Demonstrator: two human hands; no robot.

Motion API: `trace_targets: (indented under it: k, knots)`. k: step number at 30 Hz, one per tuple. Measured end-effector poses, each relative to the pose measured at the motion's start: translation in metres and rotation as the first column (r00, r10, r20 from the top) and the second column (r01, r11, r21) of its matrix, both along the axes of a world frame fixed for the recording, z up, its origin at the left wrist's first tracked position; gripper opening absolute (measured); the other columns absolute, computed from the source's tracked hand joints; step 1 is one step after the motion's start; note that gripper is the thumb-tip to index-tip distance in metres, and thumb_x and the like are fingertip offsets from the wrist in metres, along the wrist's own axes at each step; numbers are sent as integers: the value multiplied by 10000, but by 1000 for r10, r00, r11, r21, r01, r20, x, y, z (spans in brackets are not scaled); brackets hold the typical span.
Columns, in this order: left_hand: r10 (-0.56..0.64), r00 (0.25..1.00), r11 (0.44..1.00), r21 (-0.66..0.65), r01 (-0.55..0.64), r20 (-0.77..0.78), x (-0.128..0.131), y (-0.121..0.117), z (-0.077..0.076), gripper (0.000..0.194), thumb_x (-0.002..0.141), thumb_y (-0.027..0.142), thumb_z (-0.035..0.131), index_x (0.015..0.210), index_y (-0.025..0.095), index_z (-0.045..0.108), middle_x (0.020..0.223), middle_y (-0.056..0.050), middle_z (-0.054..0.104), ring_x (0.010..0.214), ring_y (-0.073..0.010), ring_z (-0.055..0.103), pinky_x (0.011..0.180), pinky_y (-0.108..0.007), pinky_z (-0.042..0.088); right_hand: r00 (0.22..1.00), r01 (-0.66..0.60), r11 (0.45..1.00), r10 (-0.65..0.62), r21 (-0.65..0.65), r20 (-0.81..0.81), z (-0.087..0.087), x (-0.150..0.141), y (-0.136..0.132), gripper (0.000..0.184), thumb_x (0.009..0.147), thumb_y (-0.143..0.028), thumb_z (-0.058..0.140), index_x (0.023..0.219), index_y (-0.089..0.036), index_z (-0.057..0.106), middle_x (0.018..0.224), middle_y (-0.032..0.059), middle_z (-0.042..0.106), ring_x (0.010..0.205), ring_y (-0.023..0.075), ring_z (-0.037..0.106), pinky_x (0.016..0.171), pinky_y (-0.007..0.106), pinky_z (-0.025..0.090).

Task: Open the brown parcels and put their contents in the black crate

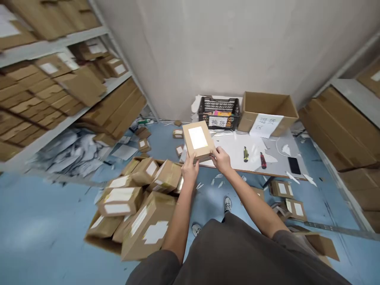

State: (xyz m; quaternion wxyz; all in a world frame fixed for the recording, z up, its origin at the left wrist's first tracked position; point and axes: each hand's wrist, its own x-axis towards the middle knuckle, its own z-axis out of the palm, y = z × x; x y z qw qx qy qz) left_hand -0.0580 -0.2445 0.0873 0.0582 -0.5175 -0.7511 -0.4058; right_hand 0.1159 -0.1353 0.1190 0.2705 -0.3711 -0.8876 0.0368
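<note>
Between my two hands is a cardboard box (pixel 190 153) with a white label on its top face, held over the left end of the white table (pixel 234 152). My left hand (pixel 190 170) grips the near left corner, thumb on top and fingers underneath. At the near right corner, my right hand (pixel 221 159) is closed on the same box. To the right on the table lie a yellow-green utility knife (pixel 246 154) and a red utility knife (pixel 263 160). Below my left forearm stands a large carton packed with taped, labelled boxes (pixel 120 200).
A black plastic crate (pixel 219 103) and an open cardboard carton (pixel 246 118) stand at the table's back. A phone (pixel 294 165) lies near its right end. Shelves of boxes (pixel 68 118) line the left side. Several small boxes (pixel 282 189) and paper scraps lie on the floor.
</note>
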Motion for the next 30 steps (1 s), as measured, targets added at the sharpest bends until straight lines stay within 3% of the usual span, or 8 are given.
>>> trace_targets:
  k: [3, 6, 9, 12, 18, 23, 26, 30]
  knots:
    - [-160, 987, 986, -47, 160, 3, 49, 76, -12, 394, 992, 298, 682, 1380, 227, 678, 1561, -159, 598, 1324, -296, 686, 1063, -408, 595, 990, 139, 989, -139, -42, -4, -19, 64, 52, 165, 1038, -274, 601, 1144, -213, 712, 1036, 94, 586, 940, 248, 537, 734, 296, 424]
    - [-258, 965, 954, -147, 262, 43, 89, 135, -25, 386, 1011, 307, 659, 1389, 233, 664, 1603, -150, 556, 1361, -291, 659, 1075, -410, 585, 975, 221, 968, -222, -115, 12, -39, 112, 95, 193, 1047, -281, 576, 1159, -210, 716, 1053, 106, 584, 960, 262, 543, 772, 316, 440]
    - [-279, 955, 919, -260, 296, 98, 114, 177, -41, 389, 1017, 297, 647, 1403, 242, 653, 1637, -134, 517, 1439, -291, 591, 1114, -427, 564, 964, 265, 941, -259, -209, 53, -63, 140, 126, 243, 1061, -285, 538, 1200, -206, 721, 1090, 125, 586, 990, 277, 552, 808, 335, 458]
    - [-290, 946, 885, -336, 323, 147, 122, 203, -65, 392, 1023, 275, 630, 1414, 255, 645, 1632, -122, 526, 1489, -294, 539, 1152, -460, 539, 958, 286, 913, -268, -292, 101, -92, 148, 147, 279, 1074, -285, 507, 1229, -206, 725, 1115, 132, 591, 998, 279, 561, 827, 338, 465]
    - [-253, 931, 829, -438, 348, 263, 108, 228, -149, 391, 1005, 216, 644, 1393, 259, 643, 1653, -138, 494, 1460, -282, 570, 1157, -455, 536, 945, 322, 870, -276, -373, 174, -170, 130, 166, 303, 1088, -268, 453, 1164, -212, 740, 1084, 116, 619, 983, 252, 573, 800, 301, 456]
    - [-248, 903, 735, -539, 411, 350, 85, 217, -216, 379, 980, 122, 613, 1342, 216, 674, 1643, -150, 500, 1409, -305, 611, 1127, -475, 554, 920, 354, 783, -192, -512, 342, -225, 112, 157, 292, 1088, -220, 438, 1163, -208, 720, 1144, 92, 629, 934, 209, 596, 741, 259, 423]
    - [-257, 878, 713, -534, 454, 403, 75, 204, -232, 401, 990, 102, 571, 1351, 237, 683, 1657, -108, 491, 1430, -292, 591, 1145, -457, 542, 900, 389, 745, -184, -542, 395, -237, 107, 147, 295, 1109, -250, 427, 1205, -199, 701, 1175, 90, 640, 948, 200, 619, 746, 248, 431]
    - [-280, 851, 705, -506, 497, 445, 68, 199, -233, 445, 996, 126, 563, 1405, 270, 662, 1636, -86, 520, 1460, -287, 561, 1196, -485, 500, 875, 447, 718, -226, -534, 427, -232, 102, 141, 388, 1087, -221, 435, 1433, -208, 611, 1282, 105, 631, 982, 215, 652, 793, 274, 486]
